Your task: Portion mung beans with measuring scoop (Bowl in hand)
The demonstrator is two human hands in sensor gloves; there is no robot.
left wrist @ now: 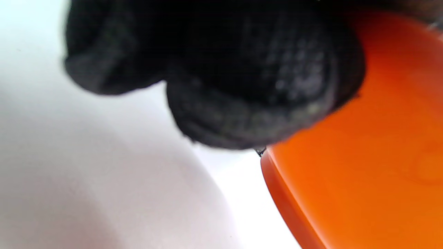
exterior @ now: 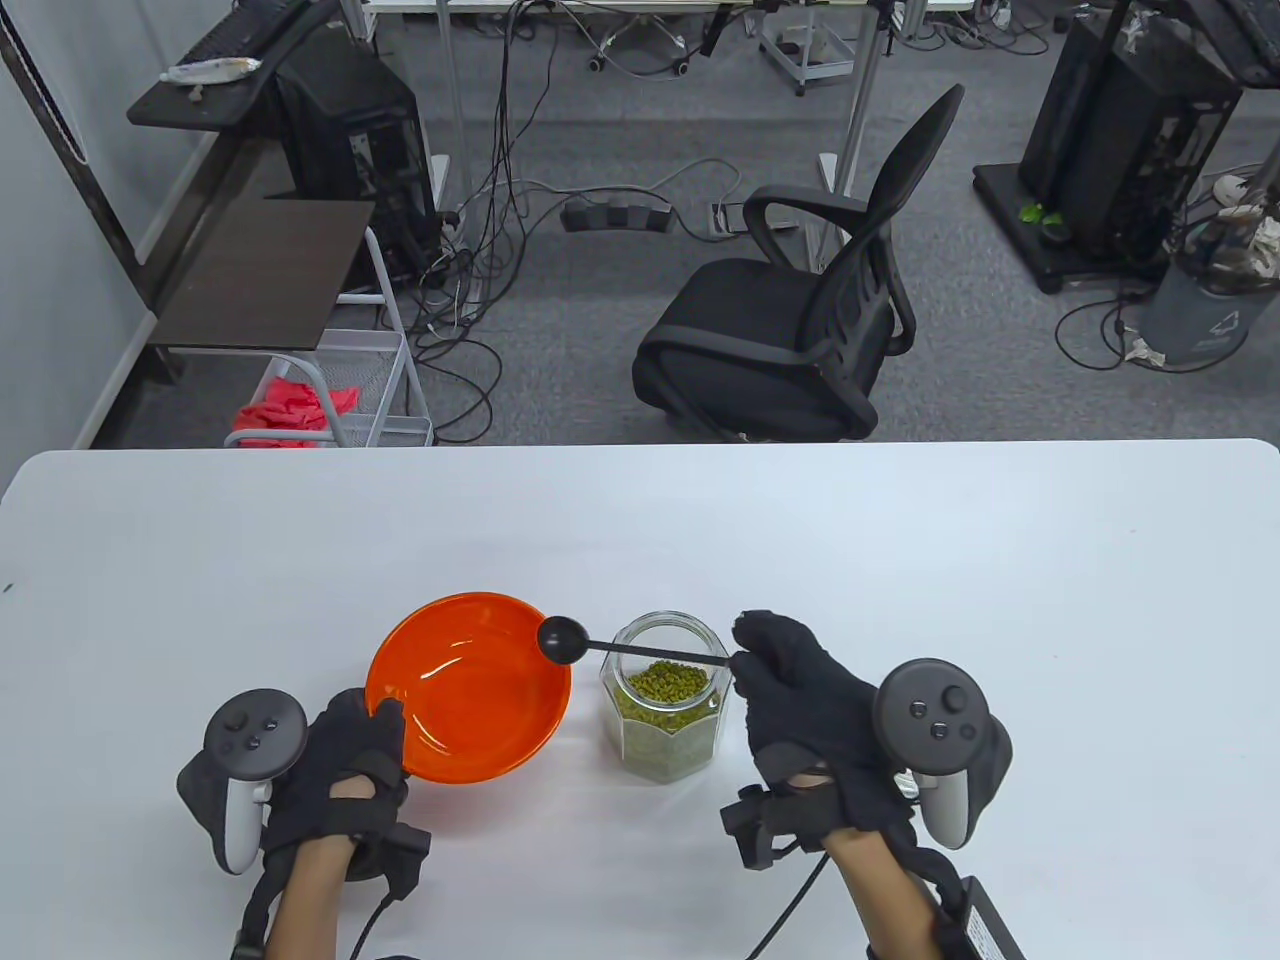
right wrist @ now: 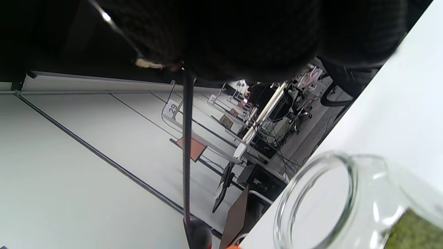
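An orange bowl (exterior: 470, 700) sits tilted at the table's front left; my left hand (exterior: 345, 760) grips its near rim, thumb inside. In the left wrist view the gloved fingers (left wrist: 242, 76) press the bowl's underside (left wrist: 363, 180). A clear glass jar (exterior: 665, 715) of green mung beans stands right of the bowl, open-topped; its mouth shows in the right wrist view (right wrist: 315, 200). My right hand (exterior: 800, 690) pinches the thin handle of a black measuring scoop (exterior: 563, 638), whose round head hangs over the bowl's right rim. The handle (right wrist: 187, 145) crosses above the jar.
The white table (exterior: 900, 540) stretches wide behind and to the right of the jar. Beyond its far edge stand a black office chair (exterior: 800, 310), a wire cart and cables on the floor.
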